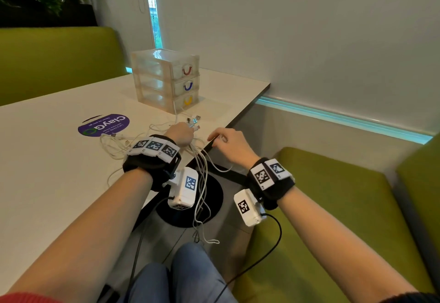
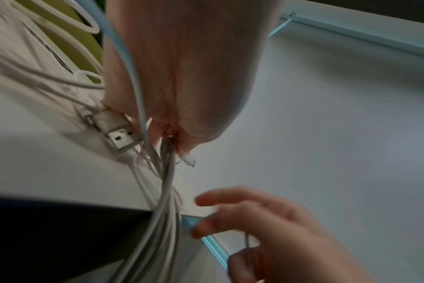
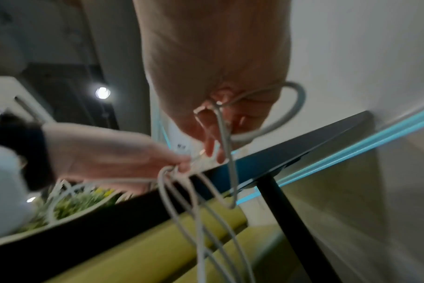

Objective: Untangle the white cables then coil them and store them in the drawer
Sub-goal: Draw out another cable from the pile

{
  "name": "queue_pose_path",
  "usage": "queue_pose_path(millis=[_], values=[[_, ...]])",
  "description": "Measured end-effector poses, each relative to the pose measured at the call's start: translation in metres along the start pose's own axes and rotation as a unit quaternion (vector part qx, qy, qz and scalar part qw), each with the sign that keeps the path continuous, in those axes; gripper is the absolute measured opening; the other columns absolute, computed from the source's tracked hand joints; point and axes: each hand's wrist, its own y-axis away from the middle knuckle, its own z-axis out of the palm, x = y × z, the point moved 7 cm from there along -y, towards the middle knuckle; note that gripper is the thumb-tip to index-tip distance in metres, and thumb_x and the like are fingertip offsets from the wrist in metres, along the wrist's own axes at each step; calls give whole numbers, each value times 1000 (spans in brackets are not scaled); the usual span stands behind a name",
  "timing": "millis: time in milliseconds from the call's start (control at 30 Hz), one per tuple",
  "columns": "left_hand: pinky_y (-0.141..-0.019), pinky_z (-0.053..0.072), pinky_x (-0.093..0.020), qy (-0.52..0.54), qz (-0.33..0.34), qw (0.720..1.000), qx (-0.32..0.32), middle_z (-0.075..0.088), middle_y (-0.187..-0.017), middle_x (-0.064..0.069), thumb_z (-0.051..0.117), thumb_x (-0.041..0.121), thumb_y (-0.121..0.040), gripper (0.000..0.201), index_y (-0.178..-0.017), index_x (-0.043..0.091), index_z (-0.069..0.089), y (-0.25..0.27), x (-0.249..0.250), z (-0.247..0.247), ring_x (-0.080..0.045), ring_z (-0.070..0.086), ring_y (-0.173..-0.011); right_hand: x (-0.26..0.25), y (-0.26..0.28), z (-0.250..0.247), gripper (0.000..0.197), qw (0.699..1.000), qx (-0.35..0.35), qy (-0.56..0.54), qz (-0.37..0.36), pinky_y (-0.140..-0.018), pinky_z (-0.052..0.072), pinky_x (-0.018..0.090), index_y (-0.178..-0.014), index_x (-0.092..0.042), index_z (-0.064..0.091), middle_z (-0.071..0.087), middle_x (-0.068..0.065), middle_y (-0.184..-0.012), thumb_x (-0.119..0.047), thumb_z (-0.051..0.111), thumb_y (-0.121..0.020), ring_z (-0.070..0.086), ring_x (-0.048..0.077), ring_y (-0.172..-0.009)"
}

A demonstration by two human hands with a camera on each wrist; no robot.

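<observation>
Several white cables (image 1: 119,144) lie tangled on the white table (image 1: 47,159), and some strands (image 1: 202,183) hang over its right edge toward the floor. My left hand (image 1: 181,133) grips a bundle of these cables (image 2: 165,191) near the edge, with a USB plug (image 2: 119,132) sticking out beside the fingers. Just right of it, off the table edge, my right hand (image 1: 231,145) pinches a single white cable (image 3: 300,99) that loops out of its fingers. A clear three-drawer unit (image 1: 166,78) stands behind, with all its drawers closed.
Loose connector ends (image 1: 194,119) lie in front of the drawer unit. A purple round sticker (image 1: 103,125) marks the table. Green bench seats (image 1: 333,207) run along the right and far side. The table's black round base (image 1: 190,202) sits below the hanging strands.
</observation>
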Motion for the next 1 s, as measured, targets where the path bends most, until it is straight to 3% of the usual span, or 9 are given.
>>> queue_pose_path(millis=[67, 100, 200, 300, 400, 500, 667, 800, 1000], values=[[-104, 34, -37, -7, 1, 1000, 2, 42, -139, -25, 22, 16, -103, 43, -134, -7, 40, 0, -1, 0, -35, 43, -128, 4, -4, 16, 20, 998, -22, 61, 16, -88, 47, 35, -98, -15, 64, 66, 10, -104, -30, 58, -86, 57, 24, -101], [-102, 35, -37, -3, -1, 1000, 4, 45, -137, -25, 24, 16, -103, 42, -132, -9, 42, -1, -2, 0, -36, 44, -126, 7, -6, 20, 24, 997, -20, 61, 29, -88, 46, 36, -97, -15, 62, 65, 8, -105, -36, 62, -84, 55, 24, -104], [-102, 36, -37, -3, -2, 1000, -4, 45, -137, -25, 24, 16, -103, 42, -131, -9, 43, -1, -2, 2, -36, 44, -126, 9, -7, 25, 33, 997, -25, 31, 61, -62, 42, 25, -98, -12, 52, 58, 9, -99, -38, 65, -82, 51, 19, -84], [-105, 32, -36, -15, -2, 1000, -5, 40, -141, -24, 21, 14, -104, 42, -134, -6, 40, 1, 2, 1, -34, 41, -129, 8, -5, 28, 24, 996, -73, 5, 55, -42, 40, 13, -94, -14, 53, 59, 9, -97, -33, 64, -84, 46, 7, -64], [-106, 30, -35, -31, 4, 999, -23, 38, -144, -20, 22, 17, -104, 41, -137, 1, 39, -5, -3, 5, -32, 38, -132, 2, -3, 13, 20, 996, -78, -4, 42, -41, 38, 7, -97, -11, 63, 61, 0, -83, -28, 60, -88, 51, -1, -50], [-104, 34, -36, -16, -1, 1000, -23, 42, -139, -23, 27, 19, -102, 41, -132, -4, 44, -9, -8, 6, -34, 43, -127, 2, 0, -22, 21, 999, -26, 11, 19, -63, 39, 12, -94, -10, 70, 62, -5, -80, -28, 61, -87, 53, -3, -64], [-101, 36, -36, -11, -8, 1000, -26, 47, -135, -22, 28, 16, -101, 40, -131, -5, 46, -9, -10, 5, -34, 45, -125, 30, 9, -74, 17, 995, 81, -10, 54, -62, 35, 14, -79, -15, 70, 58, -9, -66, -32, 68, -80, 49, 1, -64], [-103, 34, -33, -39, -7, 999, -24, 40, -141, -20, 26, 9, -101, 39, -135, -2, 42, -9, -6, 4, -32, 41, -129, 46, 19, -119, 20, 966, 219, -81, 107, -61, 35, 16, -88, -6, 67, 56, -3, -74, -25, 65, -84, 47, 1, -68], [-101, 36, -34, -18, -12, 1000, -16, 45, -137, -21, 29, 15, -102, 39, -130, -8, 44, -9, -7, 3, -32, 45, -126, 50, 28, -147, 13, 901, 398, -88, 151, -74, 40, 30, -84, -14, 55, 53, -1, -76, -25, 51, -91, 48, 17, -78]])
